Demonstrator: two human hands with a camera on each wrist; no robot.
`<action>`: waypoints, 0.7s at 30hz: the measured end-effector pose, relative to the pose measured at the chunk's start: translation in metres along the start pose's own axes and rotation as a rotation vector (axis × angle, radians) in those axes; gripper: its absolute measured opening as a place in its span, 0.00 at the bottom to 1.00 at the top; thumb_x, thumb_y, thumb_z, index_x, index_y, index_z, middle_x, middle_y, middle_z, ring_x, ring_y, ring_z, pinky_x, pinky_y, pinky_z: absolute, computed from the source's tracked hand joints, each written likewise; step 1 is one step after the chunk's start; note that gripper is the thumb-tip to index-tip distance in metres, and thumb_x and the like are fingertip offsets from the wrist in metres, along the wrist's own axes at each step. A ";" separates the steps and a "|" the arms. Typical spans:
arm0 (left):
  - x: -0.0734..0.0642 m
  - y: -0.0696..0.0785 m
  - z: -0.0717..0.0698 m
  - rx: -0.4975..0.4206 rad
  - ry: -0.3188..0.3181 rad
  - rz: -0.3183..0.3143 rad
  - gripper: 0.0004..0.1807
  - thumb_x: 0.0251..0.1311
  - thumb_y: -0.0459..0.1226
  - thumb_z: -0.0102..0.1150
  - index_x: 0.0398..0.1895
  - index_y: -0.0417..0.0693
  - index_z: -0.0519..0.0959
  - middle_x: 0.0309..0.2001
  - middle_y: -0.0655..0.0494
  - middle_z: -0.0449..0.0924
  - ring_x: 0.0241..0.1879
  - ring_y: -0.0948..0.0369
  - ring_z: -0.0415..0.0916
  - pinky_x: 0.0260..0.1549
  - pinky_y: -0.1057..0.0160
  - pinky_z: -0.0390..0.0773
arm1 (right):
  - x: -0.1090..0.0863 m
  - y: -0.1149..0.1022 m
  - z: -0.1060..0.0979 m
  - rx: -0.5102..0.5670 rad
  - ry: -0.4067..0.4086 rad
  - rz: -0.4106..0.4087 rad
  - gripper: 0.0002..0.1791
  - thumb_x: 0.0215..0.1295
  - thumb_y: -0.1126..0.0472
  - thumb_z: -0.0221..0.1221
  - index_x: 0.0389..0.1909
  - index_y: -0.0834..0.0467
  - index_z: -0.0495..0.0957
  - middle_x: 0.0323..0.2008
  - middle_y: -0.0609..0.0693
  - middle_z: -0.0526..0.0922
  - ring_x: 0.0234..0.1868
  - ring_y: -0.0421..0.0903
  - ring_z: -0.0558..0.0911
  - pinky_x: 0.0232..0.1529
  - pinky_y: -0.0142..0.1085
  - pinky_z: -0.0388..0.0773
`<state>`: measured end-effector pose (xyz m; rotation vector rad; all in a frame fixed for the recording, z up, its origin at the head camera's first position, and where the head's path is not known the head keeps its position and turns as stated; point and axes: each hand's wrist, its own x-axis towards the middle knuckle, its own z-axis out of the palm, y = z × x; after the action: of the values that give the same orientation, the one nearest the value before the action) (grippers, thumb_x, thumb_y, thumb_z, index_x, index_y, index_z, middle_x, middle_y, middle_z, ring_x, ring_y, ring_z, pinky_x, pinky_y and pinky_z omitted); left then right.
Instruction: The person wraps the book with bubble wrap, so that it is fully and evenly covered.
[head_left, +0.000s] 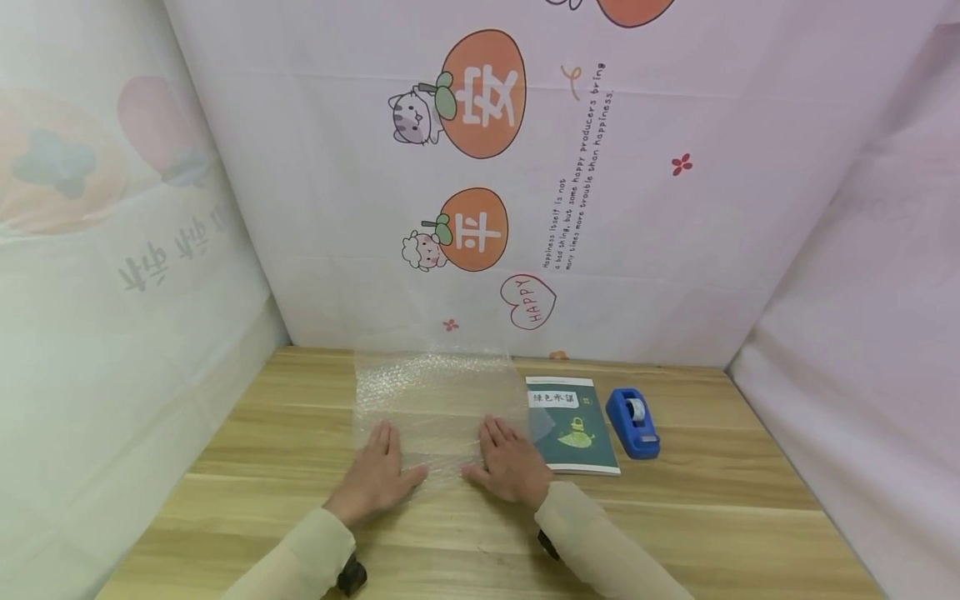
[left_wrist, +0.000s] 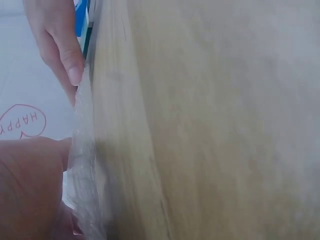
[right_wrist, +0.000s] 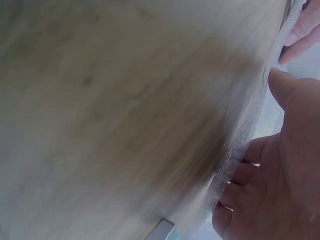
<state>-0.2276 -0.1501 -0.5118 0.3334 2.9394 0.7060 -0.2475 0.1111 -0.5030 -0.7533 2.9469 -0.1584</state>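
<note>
A clear sheet of bubble wrap (head_left: 438, 392) lies spread on the wooden table, its far edge reaching the back wall. My left hand (head_left: 378, 475) rests on its near left part, fingers straight and thumb pointing inward. On the near right part lies my right hand (head_left: 512, 460), also flat with fingers extended. In the left wrist view the near edge of the bubble wrap (left_wrist: 85, 160) runs below my left hand (left_wrist: 32, 185). The right wrist view shows my right hand (right_wrist: 285, 165) along the same edge.
Right of the bubble wrap lies a green book (head_left: 581, 433) with a white label, its left side overlapped by the wrap. Beyond it stands a blue tape dispenser (head_left: 636, 429). Printed white cloth (head_left: 637, 250) walls the table (head_left: 675, 533) at the back and both sides.
</note>
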 end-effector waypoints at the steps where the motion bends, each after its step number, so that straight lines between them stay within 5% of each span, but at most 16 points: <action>1: 0.000 0.001 0.000 -0.002 -0.004 0.000 0.51 0.76 0.54 0.55 0.78 0.18 0.49 0.81 0.22 0.42 0.83 0.31 0.42 0.82 0.34 0.49 | 0.000 0.001 0.000 -0.001 -0.005 0.000 0.48 0.79 0.34 0.49 0.80 0.69 0.58 0.82 0.65 0.59 0.84 0.59 0.60 0.84 0.51 0.59; 10: -0.002 -0.002 -0.016 -0.064 -0.114 0.031 0.51 0.77 0.56 0.52 0.81 0.22 0.47 0.83 0.25 0.38 0.84 0.33 0.37 0.83 0.36 0.45 | 0.001 0.013 -0.001 -0.006 -0.034 -0.034 0.49 0.78 0.33 0.49 0.81 0.68 0.57 0.82 0.64 0.59 0.84 0.59 0.59 0.84 0.51 0.58; 21: 0.006 -0.021 -0.042 -0.035 -0.177 0.224 0.51 0.76 0.52 0.57 0.82 0.24 0.44 0.84 0.27 0.35 0.84 0.32 0.35 0.82 0.34 0.44 | 0.002 0.029 -0.007 0.026 -0.109 -0.039 0.49 0.77 0.31 0.52 0.83 0.62 0.55 0.85 0.58 0.56 0.86 0.55 0.56 0.85 0.48 0.58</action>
<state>-0.2438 -0.1850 -0.4838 0.6926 2.7457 0.7116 -0.2640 0.1354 -0.4993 -0.7898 2.8238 -0.1526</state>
